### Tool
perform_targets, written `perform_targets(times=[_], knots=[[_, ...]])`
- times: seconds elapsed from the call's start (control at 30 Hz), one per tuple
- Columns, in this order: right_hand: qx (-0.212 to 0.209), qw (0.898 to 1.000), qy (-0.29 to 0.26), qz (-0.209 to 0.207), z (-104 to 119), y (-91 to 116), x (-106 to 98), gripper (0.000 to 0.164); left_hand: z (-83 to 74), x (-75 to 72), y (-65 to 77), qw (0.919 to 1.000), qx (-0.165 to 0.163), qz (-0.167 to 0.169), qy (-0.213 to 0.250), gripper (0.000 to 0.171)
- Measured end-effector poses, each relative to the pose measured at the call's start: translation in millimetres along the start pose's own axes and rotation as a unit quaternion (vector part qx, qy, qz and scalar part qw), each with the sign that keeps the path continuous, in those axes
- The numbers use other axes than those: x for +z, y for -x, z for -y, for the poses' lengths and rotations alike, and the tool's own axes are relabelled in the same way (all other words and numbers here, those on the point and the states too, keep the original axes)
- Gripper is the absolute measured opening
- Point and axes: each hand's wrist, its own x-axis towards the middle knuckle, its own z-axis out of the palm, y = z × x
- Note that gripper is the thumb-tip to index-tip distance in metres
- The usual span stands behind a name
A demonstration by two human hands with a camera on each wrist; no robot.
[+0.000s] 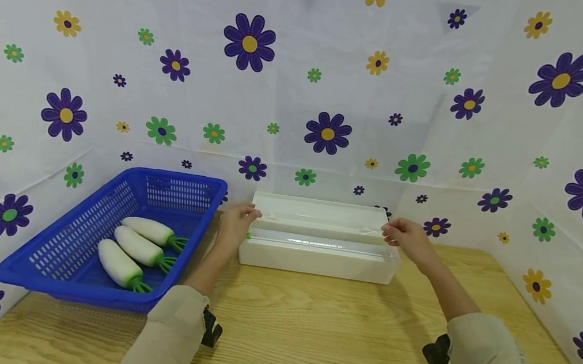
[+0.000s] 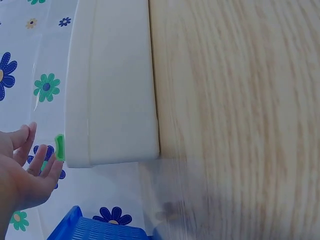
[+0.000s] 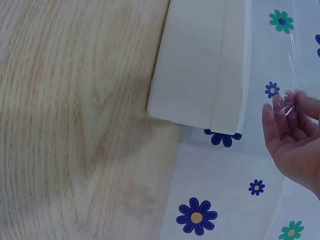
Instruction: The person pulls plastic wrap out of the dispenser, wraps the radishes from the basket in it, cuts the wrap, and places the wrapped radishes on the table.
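A white cling film dispenser box (image 1: 315, 263) stands on the table with its lid (image 1: 315, 206) raised at the back. Clear cling film (image 1: 314, 221) stretches above it between the two hands. My left hand (image 1: 236, 223) pinches the film's left end between thumb and forefinger, its other fingers loosely bent in the left wrist view. Close to those fingers, a small green piece (image 2: 59, 147) juts from the box. At the other end, my right hand (image 3: 295, 142) pinches the film, which crinkles over the fingertips in the right wrist view. The film's lower part is hard to make out.
To the left sits a blue plastic basket (image 1: 195, 184) holding three white radishes (image 1: 120, 262) with green stems. Under everything is a wood-grain table (image 1: 304, 333). A flower-printed white sheet (image 1: 288, 101) hangs behind and at both sides.
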Motion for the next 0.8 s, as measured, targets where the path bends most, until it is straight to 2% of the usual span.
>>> perform_targets(times=[0.13,0.23,0.37,0.47,0.57,0.8], knots=[[0.002,1.0,-0.008,0.025,1.2,1.8,-3.7,0.031,-3.2,-1.7,1.4,0.9995,0.006,0.019,0.023,0.02],[0.008,0.999,0.009,0.043,1.9,3.8,-5.0,0.031,-4.9,-2.9,1.7,0.999,0.006,0.037,0.025,0.022],[-0.005,0.998,0.031,0.056,1.0,5.1,-4.7,0.024,-5.2,-4.1,1.9,0.9979,-0.006,0.058,0.028,0.024],[-0.023,0.998,0.041,0.04,-1.0,6.0,-3.5,0.019,-4.3,-4.3,2.4,0.9969,-0.011,0.066,0.041,0.023],[-0.033,0.998,0.05,0.009,-4.3,7.2,-1.9,0.017,-3.3,-4.2,3.5,0.9956,-0.001,0.067,0.064,0.019],[-0.033,0.998,0.03,-0.049,-10.3,10.1,2.0,0.024,-0.7,-4.8,6.2,0.9916,0.017,0.053,0.117,0.015]])
